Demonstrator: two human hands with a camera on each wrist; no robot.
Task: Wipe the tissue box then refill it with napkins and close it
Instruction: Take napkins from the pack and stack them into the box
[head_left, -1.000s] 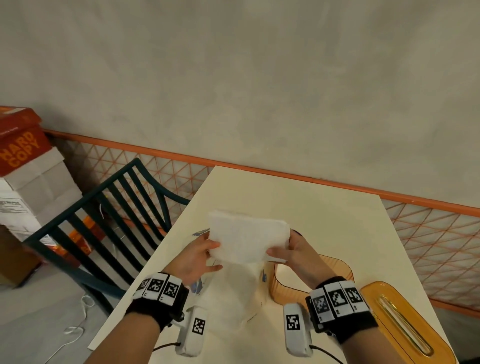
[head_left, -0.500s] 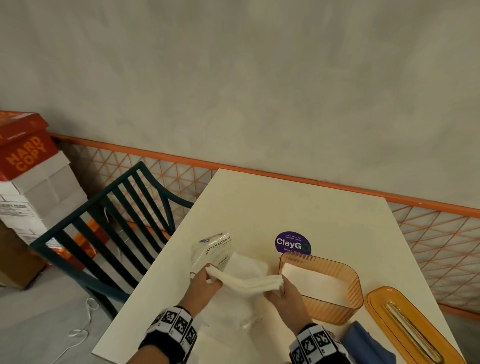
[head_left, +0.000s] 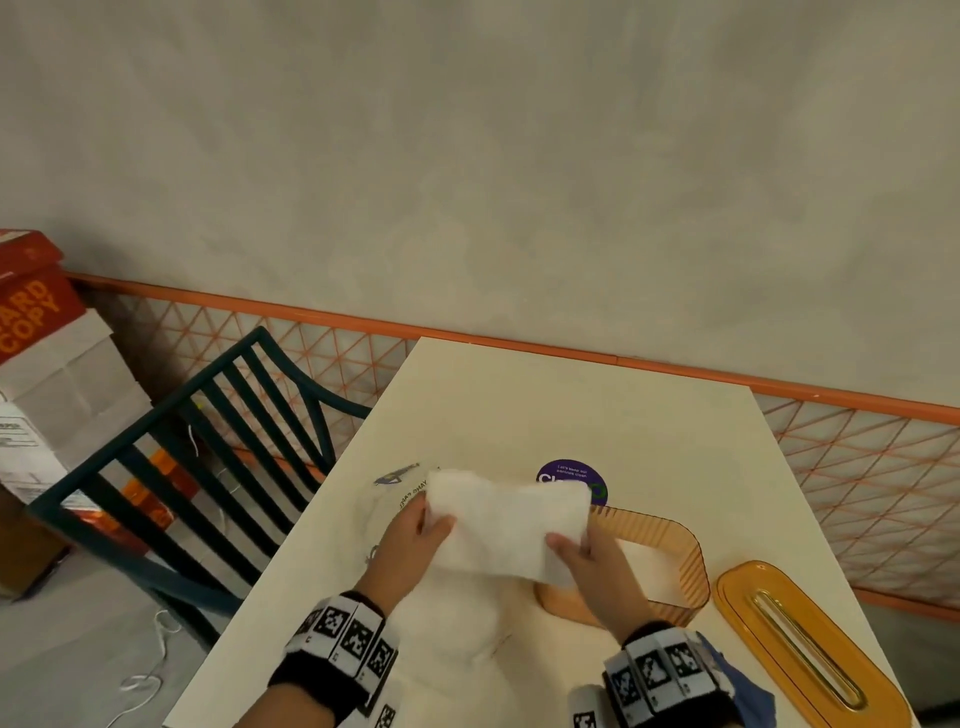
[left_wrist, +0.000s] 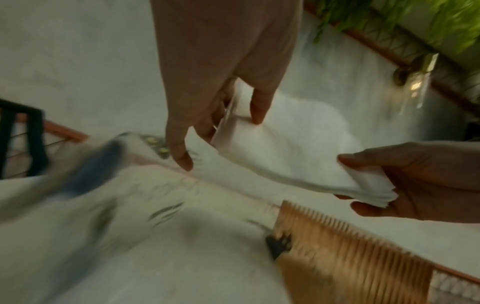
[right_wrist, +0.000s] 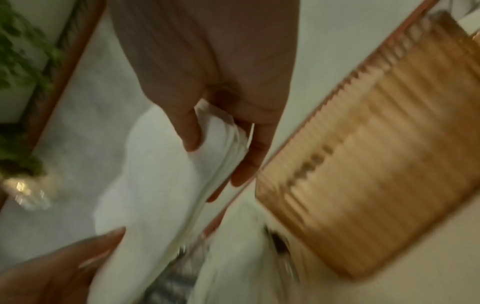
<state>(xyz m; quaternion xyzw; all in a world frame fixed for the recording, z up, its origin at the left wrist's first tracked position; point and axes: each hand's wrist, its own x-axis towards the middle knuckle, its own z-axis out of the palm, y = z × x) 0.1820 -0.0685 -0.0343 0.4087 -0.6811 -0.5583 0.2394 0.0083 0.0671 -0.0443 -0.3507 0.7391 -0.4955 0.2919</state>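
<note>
Both hands hold a white stack of napkins (head_left: 506, 522) in the air above the table. My left hand (head_left: 415, 535) pinches its left end and my right hand (head_left: 589, 558) pinches its right end. The stack (left_wrist: 285, 152) shows thumb on top and fingers beneath at both ends, and its layered edge (right_wrist: 221, 164) shows in the right wrist view. The open ribbed orange tissue box (head_left: 670, 558) stands just right of the stack, with white napkins lying inside. Its orange lid (head_left: 800, 649) with a slot lies to the right of the box.
A clear plastic napkin wrapper (head_left: 405, 488) lies on the white table (head_left: 571, 415) under the hands. A blue cloth (head_left: 737, 680) sits by my right wrist. A purple sticker (head_left: 569, 475) is beyond the stack. A dark green chair (head_left: 208, 467) stands left of the table.
The napkin stack was edge-on and low half a second ago; now it is raised, turned flat side up, and shifted right toward the orange box.
</note>
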